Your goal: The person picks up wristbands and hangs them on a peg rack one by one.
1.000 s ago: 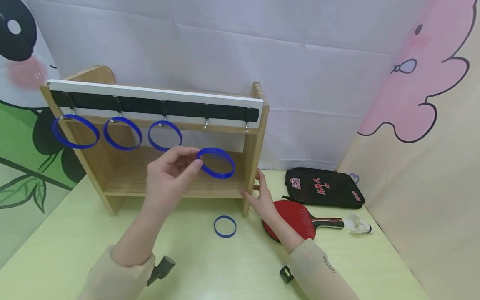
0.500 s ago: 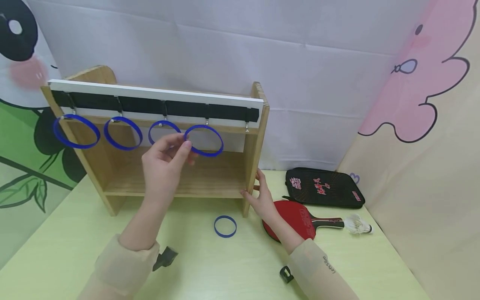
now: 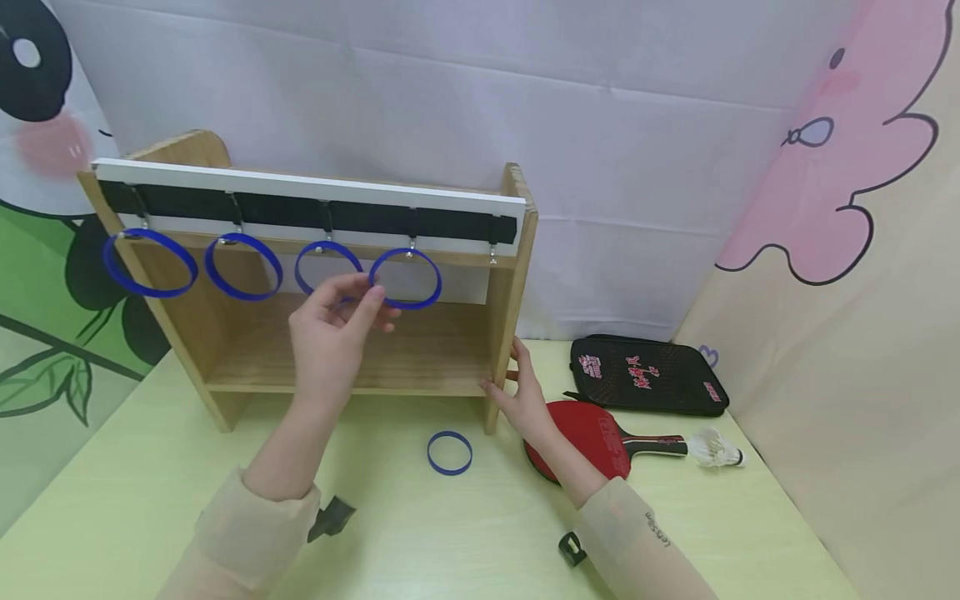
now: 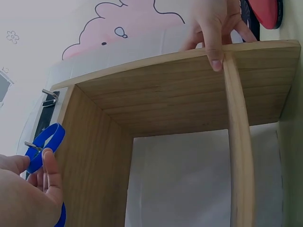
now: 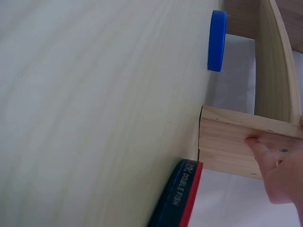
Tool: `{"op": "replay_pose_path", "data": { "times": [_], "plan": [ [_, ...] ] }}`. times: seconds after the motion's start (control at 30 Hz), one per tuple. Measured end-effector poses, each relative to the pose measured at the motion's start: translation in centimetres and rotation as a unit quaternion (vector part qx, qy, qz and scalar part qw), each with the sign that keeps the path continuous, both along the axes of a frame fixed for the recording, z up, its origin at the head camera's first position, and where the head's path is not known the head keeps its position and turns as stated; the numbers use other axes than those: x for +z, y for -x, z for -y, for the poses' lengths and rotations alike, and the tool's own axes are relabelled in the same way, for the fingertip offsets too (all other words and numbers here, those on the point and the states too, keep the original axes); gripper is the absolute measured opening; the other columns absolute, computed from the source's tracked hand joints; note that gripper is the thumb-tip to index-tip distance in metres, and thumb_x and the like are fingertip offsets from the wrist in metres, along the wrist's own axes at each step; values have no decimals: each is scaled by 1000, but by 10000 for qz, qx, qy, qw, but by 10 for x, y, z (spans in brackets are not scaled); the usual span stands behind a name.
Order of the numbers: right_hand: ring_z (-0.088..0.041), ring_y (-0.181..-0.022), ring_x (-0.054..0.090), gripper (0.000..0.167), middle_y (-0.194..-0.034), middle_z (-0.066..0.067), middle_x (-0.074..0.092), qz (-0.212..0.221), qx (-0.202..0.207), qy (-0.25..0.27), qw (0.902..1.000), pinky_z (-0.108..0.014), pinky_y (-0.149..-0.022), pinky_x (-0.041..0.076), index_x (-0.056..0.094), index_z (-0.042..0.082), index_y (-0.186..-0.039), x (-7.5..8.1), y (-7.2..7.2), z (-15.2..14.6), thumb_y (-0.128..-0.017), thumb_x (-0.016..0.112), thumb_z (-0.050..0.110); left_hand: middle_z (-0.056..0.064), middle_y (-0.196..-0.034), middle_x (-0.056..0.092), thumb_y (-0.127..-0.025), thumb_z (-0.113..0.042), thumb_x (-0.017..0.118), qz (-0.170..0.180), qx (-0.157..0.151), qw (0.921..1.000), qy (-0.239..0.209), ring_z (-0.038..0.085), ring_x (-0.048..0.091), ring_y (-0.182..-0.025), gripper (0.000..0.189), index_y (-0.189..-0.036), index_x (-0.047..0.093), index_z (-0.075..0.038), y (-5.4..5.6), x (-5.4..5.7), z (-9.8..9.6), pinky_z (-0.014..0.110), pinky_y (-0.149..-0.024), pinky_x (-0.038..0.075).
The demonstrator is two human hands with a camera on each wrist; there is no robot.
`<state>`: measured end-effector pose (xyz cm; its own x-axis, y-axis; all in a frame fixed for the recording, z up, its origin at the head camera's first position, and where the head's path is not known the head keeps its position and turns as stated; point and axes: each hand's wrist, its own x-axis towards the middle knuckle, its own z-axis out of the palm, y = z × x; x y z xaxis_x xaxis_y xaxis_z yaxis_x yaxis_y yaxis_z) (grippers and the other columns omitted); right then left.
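My left hand (image 3: 330, 329) pinches a blue wristband (image 3: 437, 287) at its left side, between thumb and fingers. The band's top overlaps the fourth metal hook (image 3: 412, 243) on the black strip; in the left wrist view the hook (image 4: 33, 146) passes through the ring of the band (image 4: 59, 137). Three more blue bands hang from the hooks to the left, the third (image 3: 330, 245) partly behind my left hand. A bare hook (image 3: 492, 252) is at the right end. My right hand (image 3: 525, 404) grips the right side panel of the wooden shelf (image 3: 512, 292).
Another blue wristband (image 3: 450, 472) lies on the table in front of the shelf. To the right are a red table tennis paddle (image 3: 585, 433), a black case (image 3: 648, 375) and a shuttlecock (image 3: 712, 448). A small black buckle (image 3: 572, 550) sits near my right sleeve.
My left hand has moved the blue wristband up and slightly left, from below the hooks to the fourth hook. My right hand stays on the shelf side.
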<state>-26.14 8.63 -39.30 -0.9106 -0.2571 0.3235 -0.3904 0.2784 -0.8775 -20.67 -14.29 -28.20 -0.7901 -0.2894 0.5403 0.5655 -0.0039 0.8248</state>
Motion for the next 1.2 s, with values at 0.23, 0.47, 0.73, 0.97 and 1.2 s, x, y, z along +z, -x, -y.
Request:
{"op": "replay_pose_path", "data": {
  "times": [0.23, 0.47, 0.73, 0.97, 1.2],
  "plan": [
    [-37, -113, 51, 78, -147, -18, 29, 44, -18, -24, 10000, -46, -81, 55, 15, 9, -149, 1, 0, 0, -88, 64, 5, 7, -96, 66, -87, -18, 67, 112, 55, 9996, 248, 15, 68, -76, 23, -107, 64, -5, -2, -3, 3, 24, -67, 56],
    [-38, -113, 51, 78, -147, -18, 28, 84, -50, -21, 10000, -47, -82, 55, 15, 11, -149, 2, -3, 0, -88, 64, 6, 5, -103, 66, -86, -14, 69, 247, 170, 9983, 495, 13, 67, -83, 29, -113, 63, -6, -13, -6, 3, 20, -72, 55],
    [-37, -114, 51, 79, -147, -18, 29, 125, -42, -9, 9999, -47, -83, 54, 14, 12, -149, 1, -2, 0, -88, 64, 6, -2, -105, 65, -85, -11, 70, -80, 136, 9932, 1154, 11, 62, -94, 31, -114, 62, -3, -25, -19, 1, 17, -83, 52],
    [-38, -114, 51, 79, -147, -18, 29, 81, -31, 1, 10000, -46, -82, 55, 15, 10, -149, 1, -2, 0, -88, 64, 5, 2, -102, 66, -83, -8, 71, -224, 25, 9709, 2385, 6, 61, -87, 34, -116, 63, -10, -24, -39, 3, 15, -74, 52],
    [-38, -114, 51, 78, -147, -18, 30, 59, -21, -18, 10000, -46, -82, 55, 15, 12, -149, 2, -2, 1, -88, 64, 5, 1, -102, 66, -81, -13, 74, -186, -117, 9336, 3576, 12, 60, -91, 41, -120, 62, -13, -21, -62, 8, 26, -72, 54]
  ]
}}
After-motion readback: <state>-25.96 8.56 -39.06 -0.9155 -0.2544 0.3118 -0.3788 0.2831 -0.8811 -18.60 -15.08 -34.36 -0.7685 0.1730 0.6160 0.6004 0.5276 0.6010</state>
